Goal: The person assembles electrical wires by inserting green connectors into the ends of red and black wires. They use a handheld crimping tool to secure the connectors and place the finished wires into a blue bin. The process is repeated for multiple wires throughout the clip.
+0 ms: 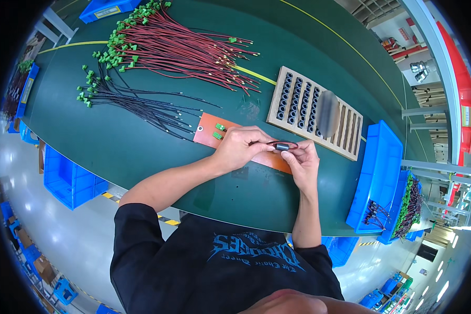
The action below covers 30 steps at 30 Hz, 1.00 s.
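Observation:
Over an orange board (206, 129), both my hands are at work on one piece. My left hand (242, 145) pinches the red and black wires (261, 142). My right hand (303, 161) has its thumb and fingers closed at the right end of a small black ferrite core (283, 147). A loop of wire passes around the core's far side and into my right fingers; its exact path is partly hidden. Two green connectors (217, 135) rest on the board beside my left hand.
Red wires (178, 49) with green connectors lie at the back left, black wires (141, 107) nearer. A wooden rack (273, 99) with rows of black cores stands behind my right hand. A blue bin (374, 175) with finished-looking wire pieces (377, 214) stands right.

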Each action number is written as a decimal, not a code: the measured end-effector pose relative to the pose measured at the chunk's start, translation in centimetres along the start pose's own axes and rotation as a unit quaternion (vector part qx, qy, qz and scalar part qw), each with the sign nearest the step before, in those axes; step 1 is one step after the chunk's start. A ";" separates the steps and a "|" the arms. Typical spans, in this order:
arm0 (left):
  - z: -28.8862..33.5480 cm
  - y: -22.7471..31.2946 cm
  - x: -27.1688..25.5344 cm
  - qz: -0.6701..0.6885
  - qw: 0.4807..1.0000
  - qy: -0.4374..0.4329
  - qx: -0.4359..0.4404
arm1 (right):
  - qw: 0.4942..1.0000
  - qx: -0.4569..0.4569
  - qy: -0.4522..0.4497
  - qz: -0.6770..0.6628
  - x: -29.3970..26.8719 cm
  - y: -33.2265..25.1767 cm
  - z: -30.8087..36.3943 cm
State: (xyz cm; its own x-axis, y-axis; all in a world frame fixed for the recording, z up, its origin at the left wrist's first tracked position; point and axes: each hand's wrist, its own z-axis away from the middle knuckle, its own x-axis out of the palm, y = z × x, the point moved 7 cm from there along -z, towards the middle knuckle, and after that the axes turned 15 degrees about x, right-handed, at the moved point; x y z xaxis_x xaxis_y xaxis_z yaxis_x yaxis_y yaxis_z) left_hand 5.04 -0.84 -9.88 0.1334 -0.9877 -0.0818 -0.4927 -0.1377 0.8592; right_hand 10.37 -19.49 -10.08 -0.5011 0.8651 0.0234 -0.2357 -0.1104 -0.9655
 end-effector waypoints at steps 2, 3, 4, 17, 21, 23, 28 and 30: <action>-0.2 0.2 -0.1 -0.011 0.999 0.020 0.024 | 1.000 0.000 -0.013 0.019 -0.2 0.1 0.1; -0.1 0.0 -0.1 -0.006 1.000 0.017 0.003 | 0.999 -0.019 -0.003 0.037 -0.2 0.0 0.2; -0.1 -0.2 -0.1 -0.001 1.000 0.013 -0.018 | 0.998 -0.039 0.008 0.054 -0.1 -0.2 0.1; -0.8 -0.1 1.0 0.071 0.995 -0.072 -0.004 | 0.995 -0.076 0.015 0.067 1.4 -0.7 0.4; -0.8 -0.9 0.9 0.131 0.988 -0.051 -0.070 | 0.999 -0.015 0.024 0.046 1.1 -0.5 0.2; -0.4 -1.6 0.9 0.205 0.968 -0.006 -0.143 | 0.999 0.006 0.000 0.035 1.1 -0.8 0.1; -0.3 -1.4 0.7 0.193 0.972 -0.023 -0.135 | 0.997 -0.006 0.038 0.071 0.2 -0.7 0.2; -0.3 -1.4 0.7 0.191 0.973 -0.021 -0.128 | 0.995 -0.034 0.059 0.079 0.2 -1.0 0.2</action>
State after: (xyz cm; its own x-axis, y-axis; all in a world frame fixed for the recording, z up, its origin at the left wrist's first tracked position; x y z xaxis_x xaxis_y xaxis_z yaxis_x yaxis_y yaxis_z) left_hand 6.10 -1.34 -10.94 -0.0544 -0.9661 0.2525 -0.2686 0.2577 0.9281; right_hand 10.31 -19.35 -9.06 -0.4260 0.8912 -0.1560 -0.1038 -0.2195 -0.9701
